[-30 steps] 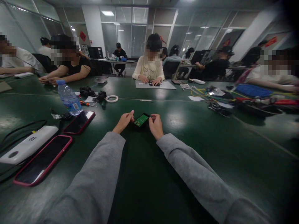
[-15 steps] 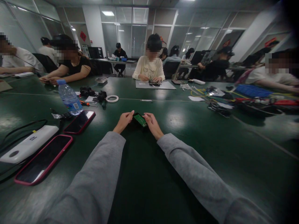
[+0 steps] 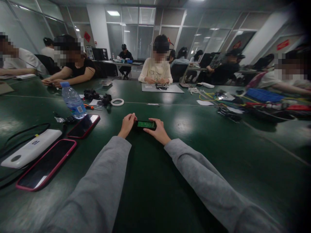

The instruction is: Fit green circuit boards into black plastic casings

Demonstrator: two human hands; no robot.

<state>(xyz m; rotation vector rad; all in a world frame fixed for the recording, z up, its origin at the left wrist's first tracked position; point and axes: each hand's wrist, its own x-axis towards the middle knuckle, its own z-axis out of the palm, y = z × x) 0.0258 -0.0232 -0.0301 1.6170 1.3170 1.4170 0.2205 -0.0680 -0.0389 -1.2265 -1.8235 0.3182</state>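
A green circuit board point(image 3: 145, 124) lies in a small black case, held level just above or on the table ahead of me. My right hand point(image 3: 159, 130) grips the right end of the case, thumb along the near side and fingers at the far side. My left hand point(image 3: 127, 125) is beside the left end, thumb and fingers pinched together. Whether those fingertips hold something small or touch the case is too unclear to see.
To the left are a water bottle point(image 3: 74, 102), two red-edged phones point(image 3: 84, 125) and a white power bank point(image 3: 32, 148) with black cables. A white tape ring point(image 3: 117, 102) and a screwdriver point(image 3: 93, 107) sit farther off. Cables and a blue tray point(image 3: 263, 97) occupy the right. Several people sit around.
The board and its case have turned from a slant to lying crosswise. My right thumb has shifted to the near side, and my left fingertips have moved slightly away leftward.
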